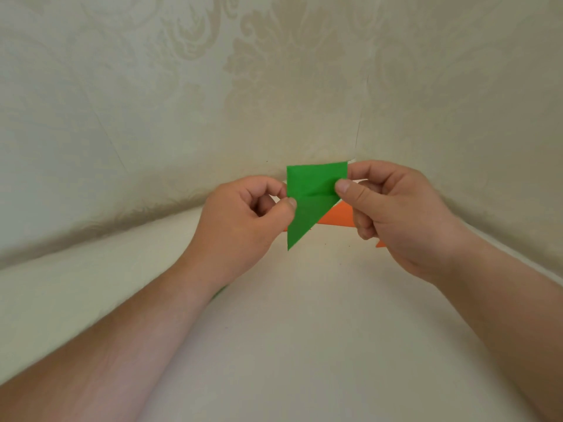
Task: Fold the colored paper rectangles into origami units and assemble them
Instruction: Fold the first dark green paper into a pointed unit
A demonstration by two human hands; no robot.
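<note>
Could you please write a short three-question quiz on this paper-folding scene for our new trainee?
1. True or false: the green paper lies flat on the table.
2. Which hand pinches the green paper's right edge? A) left hand B) right hand C) neither
3. Fill in: the paper partly hidden behind the green piece is ____.

Key
1. False: both hands hold it up above the table.
2. B: the right thumb presses on its right edge, and the left hand pinches the left edge.
3. Orange.
</note>
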